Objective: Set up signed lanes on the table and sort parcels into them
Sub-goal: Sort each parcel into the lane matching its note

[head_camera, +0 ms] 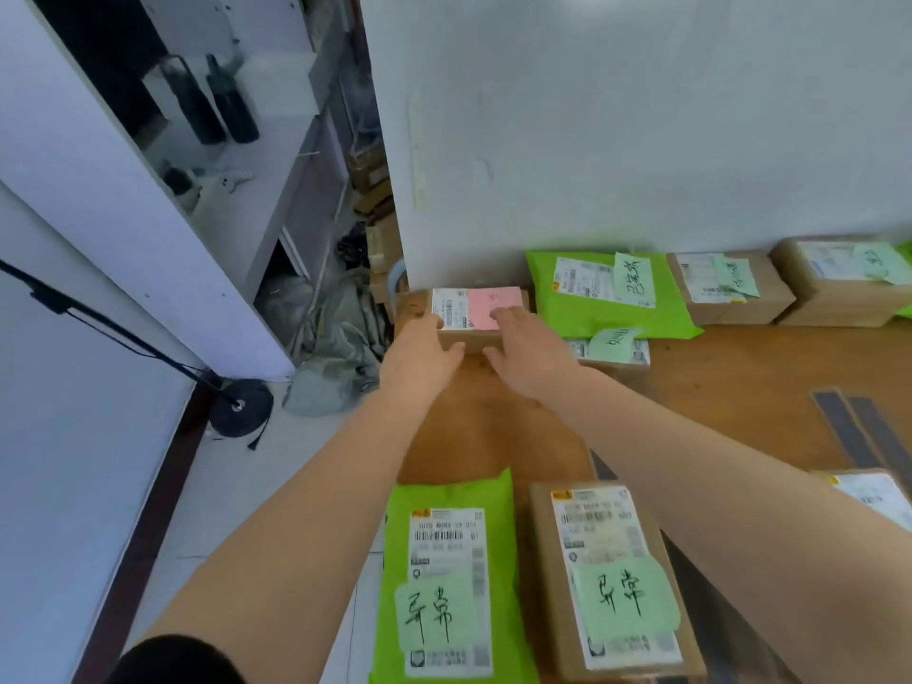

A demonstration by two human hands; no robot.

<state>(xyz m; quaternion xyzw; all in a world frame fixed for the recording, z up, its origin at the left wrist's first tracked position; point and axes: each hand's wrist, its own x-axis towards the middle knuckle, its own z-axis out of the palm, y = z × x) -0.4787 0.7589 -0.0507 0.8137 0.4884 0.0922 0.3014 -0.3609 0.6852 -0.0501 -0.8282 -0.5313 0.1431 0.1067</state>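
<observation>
- Two parcels are lying nearest me at 6 o'clock: a green mailer (446,580) and, just to its right, a brown box (612,580), each wearing a pale green handwritten note.
- I am seeing a further box (868,491) peeking in at 4 o'clock, and dark tape strips (858,427) running across the wooden table (740,387) above it.
- I am reaching both arms forward toward 12 o'clock, where a small brown box (481,318) with a pink note (495,308) is sitting at the table's far left corner, close to the white wall (641,116).
- My left hand (419,355) is gripping that box at its near left corner, fingers wrapping its edge; my right hand (525,353) is holding its near right side with fingers lying on top, touching the pink note.
- I am judging this as the placing step: the pink-noted box is being set into its own lane, apart from the green-noted ones.
- Just right of it, at 1 o'clock, a second green mailer (592,303) is lying on top of another labelled parcel (612,350), and two more boxes (730,288) are lining the wall toward 2 o'clock.
- Next, I am expecting to square the box against the wall, let go cleanly with both hands, then come back for the near parcels at 6 o'clock.
</observation>
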